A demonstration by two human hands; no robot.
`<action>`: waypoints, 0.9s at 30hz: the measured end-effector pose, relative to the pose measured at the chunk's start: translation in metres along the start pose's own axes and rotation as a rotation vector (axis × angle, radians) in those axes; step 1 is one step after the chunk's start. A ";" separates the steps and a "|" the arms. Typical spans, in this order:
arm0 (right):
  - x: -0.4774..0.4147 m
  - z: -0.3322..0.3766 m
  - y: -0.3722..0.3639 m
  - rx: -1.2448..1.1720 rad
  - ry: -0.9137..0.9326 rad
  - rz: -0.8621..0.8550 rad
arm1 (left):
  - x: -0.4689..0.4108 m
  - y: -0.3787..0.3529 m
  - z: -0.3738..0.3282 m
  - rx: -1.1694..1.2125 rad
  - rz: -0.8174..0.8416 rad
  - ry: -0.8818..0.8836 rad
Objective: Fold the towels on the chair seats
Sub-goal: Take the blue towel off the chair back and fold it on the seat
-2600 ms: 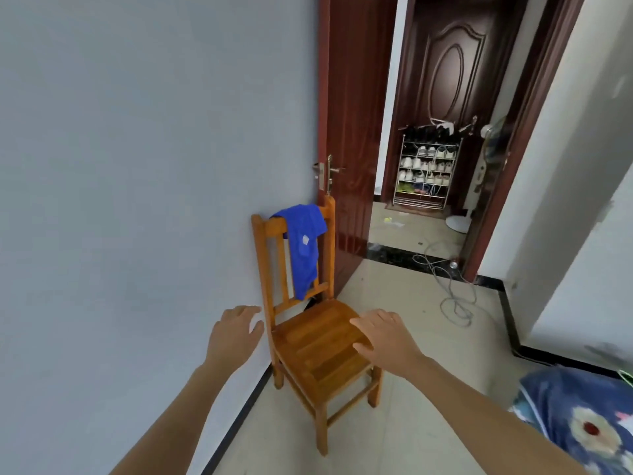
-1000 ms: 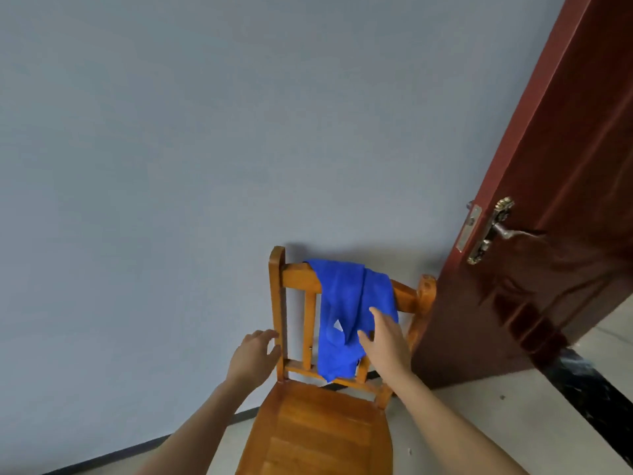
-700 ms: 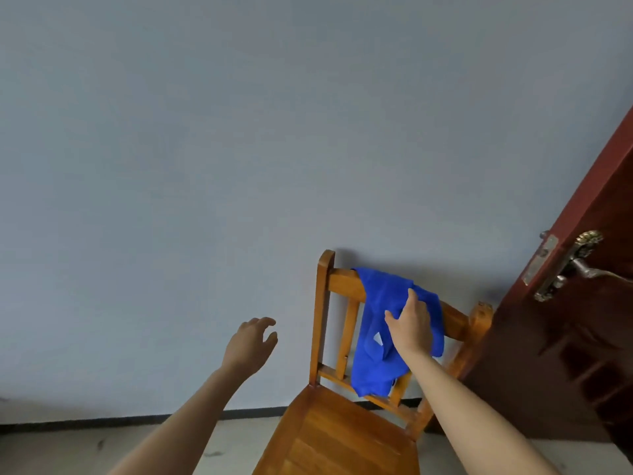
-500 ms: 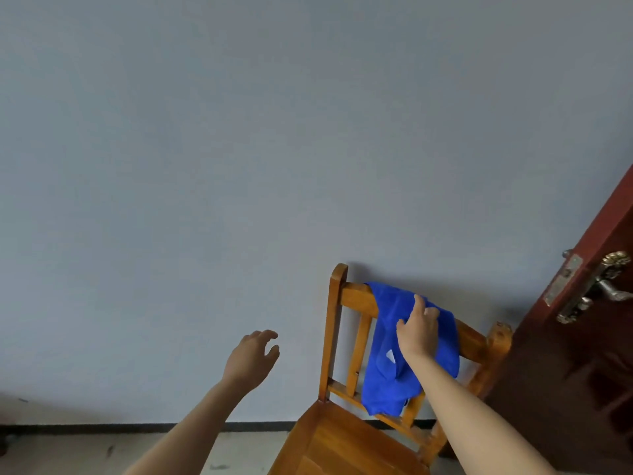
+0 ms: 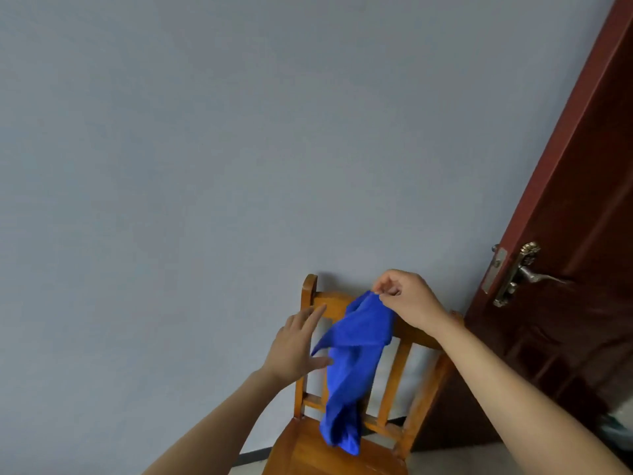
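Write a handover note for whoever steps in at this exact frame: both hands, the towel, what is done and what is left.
The right hand pinches the top of the blue towel, holding it up by the chair's backrest.
The left hand is open with fingers spread at the towel's left edge; contact is unclear.
The towel hangs bunched, its lower end near the chair seat.
Done: towel gripped. Left: lay it on the seat, spread it and fold it.

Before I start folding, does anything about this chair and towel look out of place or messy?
The blue towel is bunched and twisted: the right hand pinches its top end at the chair backrest, and the rest dangles toward the seat. The open left hand is beside it. Nothing looks spilled or damaged.
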State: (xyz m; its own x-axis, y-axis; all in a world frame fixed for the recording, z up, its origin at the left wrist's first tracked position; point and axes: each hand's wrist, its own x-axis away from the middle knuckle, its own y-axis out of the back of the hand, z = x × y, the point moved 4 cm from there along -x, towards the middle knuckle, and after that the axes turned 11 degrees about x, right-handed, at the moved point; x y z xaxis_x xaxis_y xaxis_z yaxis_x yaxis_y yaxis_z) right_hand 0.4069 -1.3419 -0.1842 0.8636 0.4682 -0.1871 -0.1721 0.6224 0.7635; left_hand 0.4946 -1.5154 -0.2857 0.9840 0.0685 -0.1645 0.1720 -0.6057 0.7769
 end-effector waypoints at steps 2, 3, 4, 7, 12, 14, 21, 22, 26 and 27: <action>0.013 0.010 0.009 0.003 0.012 -0.006 | -0.008 -0.012 -0.021 0.085 0.034 -0.057; 0.018 0.013 0.011 -0.002 0.012 -0.011 | -0.010 -0.016 -0.029 0.135 0.045 -0.086; 0.025 0.015 0.014 0.001 0.002 -0.022 | -0.009 -0.020 -0.038 0.202 0.056 -0.119; 0.038 0.010 0.025 0.022 -0.046 -0.049 | -0.002 -0.022 -0.049 0.530 0.002 -0.084; 0.054 -0.015 0.042 -0.012 -0.202 -0.181 | 0.005 0.005 -0.042 0.708 -0.003 -0.084; 0.056 -0.017 0.042 -0.028 -0.228 -0.200 | 0.009 0.012 -0.038 0.690 0.033 -0.117; 0.051 -0.009 0.033 -0.031 -0.234 -0.171 | 0.019 0.053 -0.021 0.790 -0.122 -0.064; 0.049 -0.008 0.029 -0.013 -0.227 -0.153 | 0.020 0.060 -0.021 0.839 -0.132 -0.044; 0.045 -0.007 0.003 0.127 -0.214 -0.042 | 0.017 0.073 -0.027 0.924 -0.028 0.008; 0.045 -0.005 -0.006 0.168 -0.203 -0.007 | 0.016 0.074 -0.027 0.924 -0.014 0.030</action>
State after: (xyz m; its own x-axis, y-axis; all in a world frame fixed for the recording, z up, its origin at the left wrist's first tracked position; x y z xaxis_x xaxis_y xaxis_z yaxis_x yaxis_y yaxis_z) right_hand 0.4448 -1.3216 -0.2006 0.9449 0.3180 -0.0780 -0.0988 0.5042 0.8579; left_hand 0.5245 -1.5375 -0.2146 0.9851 0.0933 -0.1445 0.0912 -0.9956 -0.0211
